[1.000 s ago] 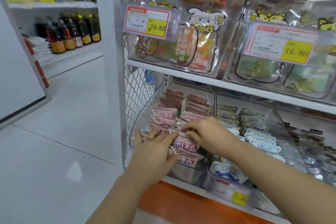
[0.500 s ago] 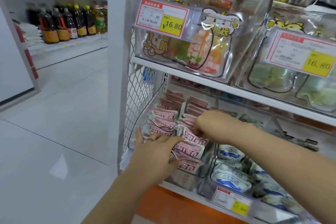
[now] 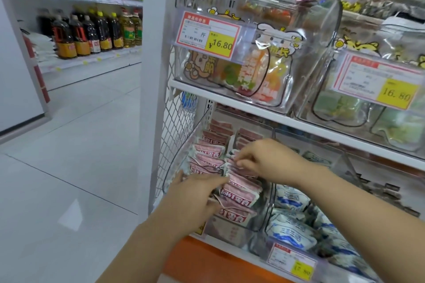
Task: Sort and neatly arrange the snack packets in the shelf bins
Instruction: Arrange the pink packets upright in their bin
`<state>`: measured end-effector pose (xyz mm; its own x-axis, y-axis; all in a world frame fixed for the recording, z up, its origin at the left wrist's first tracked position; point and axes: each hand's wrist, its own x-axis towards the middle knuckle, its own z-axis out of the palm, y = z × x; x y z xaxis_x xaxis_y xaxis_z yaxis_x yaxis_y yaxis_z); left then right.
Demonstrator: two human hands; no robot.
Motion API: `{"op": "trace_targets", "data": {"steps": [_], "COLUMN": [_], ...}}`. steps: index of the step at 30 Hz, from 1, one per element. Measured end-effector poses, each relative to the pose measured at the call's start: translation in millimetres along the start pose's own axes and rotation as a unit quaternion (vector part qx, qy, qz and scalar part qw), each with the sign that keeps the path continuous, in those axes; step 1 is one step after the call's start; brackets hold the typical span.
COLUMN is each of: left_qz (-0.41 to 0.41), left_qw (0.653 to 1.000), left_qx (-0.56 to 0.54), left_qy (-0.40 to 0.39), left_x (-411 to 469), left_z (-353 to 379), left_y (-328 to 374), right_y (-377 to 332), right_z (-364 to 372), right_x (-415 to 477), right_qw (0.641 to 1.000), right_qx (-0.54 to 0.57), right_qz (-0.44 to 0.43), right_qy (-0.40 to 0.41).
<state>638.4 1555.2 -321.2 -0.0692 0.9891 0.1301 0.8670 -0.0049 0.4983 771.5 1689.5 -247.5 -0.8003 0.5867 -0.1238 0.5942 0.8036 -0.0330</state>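
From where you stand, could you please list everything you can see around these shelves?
pink packets: many, pink and white, in rows in the left clear bin
white packets: several, white and blue, right of the pink ones
cartoon bags: several, clear with prints, upper bins
price tags: at least three, red and yellow, bin fronts
bottles: many, dark and yellow, far shelf at left
left hand: one, fingers lie on front pink packets
right hand: one, fingers pinch a pink packet farther back

The pink packets [image 3: 239,195] are bearing white lettering; the blue-and-white packets [image 3: 290,200] and yellow-patched price tags [image 3: 220,44] are showing nearby.
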Motion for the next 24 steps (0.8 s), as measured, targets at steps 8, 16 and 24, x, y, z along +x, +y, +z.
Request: {"op": "trace_targets", "data": {"steps": [8, 16, 24], "left_qz": [-0.034, -0.037, -0.079], "left_qw": [0.993, 0.986, 0.971], "left_qx": [0.071, 0.139, 0.172], "left_qy": [0.082, 0.089, 0.147], "left_x": [-10.9, 0.7, 8.7], "left_z": [-26.6, -16.6, -13.3], "left_y": [-30.5, -37.2, -35.2], "right_y": [-30.2, -31.5, -18.3], "right_z": [34.2, 34.6, 46.5], "right_x": [37.0, 69.5, 86.5], "right_qw": [0.999, 0.996, 0.996], "right_qx": [-0.011, -0.026, 0.004], "right_qz": [-0.045, 0.035, 0.032], "right_qy": [0.017, 0.074, 0.085]}}
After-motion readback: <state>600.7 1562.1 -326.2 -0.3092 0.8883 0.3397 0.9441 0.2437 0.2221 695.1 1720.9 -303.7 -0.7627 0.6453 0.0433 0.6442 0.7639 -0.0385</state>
